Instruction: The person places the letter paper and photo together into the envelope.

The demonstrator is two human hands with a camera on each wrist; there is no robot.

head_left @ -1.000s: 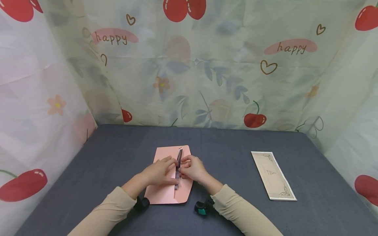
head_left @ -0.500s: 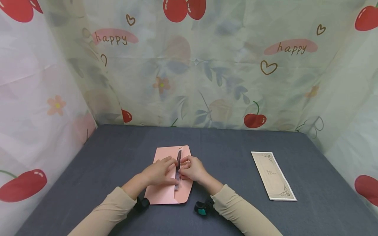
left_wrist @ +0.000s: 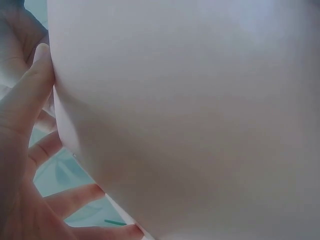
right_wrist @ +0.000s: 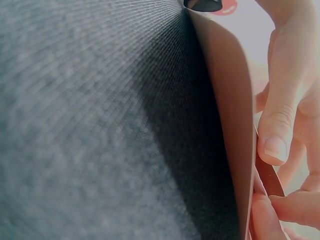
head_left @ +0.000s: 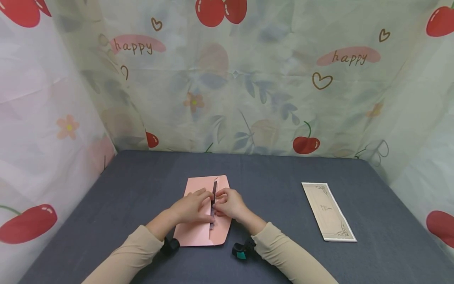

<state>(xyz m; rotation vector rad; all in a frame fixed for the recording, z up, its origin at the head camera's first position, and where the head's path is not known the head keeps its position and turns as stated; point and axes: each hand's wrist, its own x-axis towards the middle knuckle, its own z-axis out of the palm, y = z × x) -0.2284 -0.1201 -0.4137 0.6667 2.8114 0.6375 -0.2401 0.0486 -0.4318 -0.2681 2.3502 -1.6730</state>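
Note:
A pink envelope [head_left: 193, 234] lies on the table, its opening facing right. The left hand [head_left: 189, 207] rests over it, thumb and fingers holding the opening's edge. In the left wrist view, spread fingers of the left hand [left_wrist: 25, 130] meet the rim of the pink envelope [left_wrist: 175, 100]. A thin dark piece [head_left: 214, 187] stands on edge in the opening, pinched by the right hand [head_left: 232, 204]. Its lower part is partly covered by fingers. In the right wrist view, the left thumb [right_wrist: 275, 147] is beside the envelope [right_wrist: 232, 95], close to fingertips of the right hand [right_wrist: 295, 206].
A beige card or booklet [head_left: 326, 209] with ornamental corners lies at the right on the dark tablecloth [head_left: 273, 177]. Black wrist devices are below both wrists. A printed curtain [head_left: 234, 106] hangs behind the table and at both sides.
The right hand has shifted slightly left, and the dark piece shows narrower and closer to the opening's edge. The left hand and the envelope look almost unmoved.

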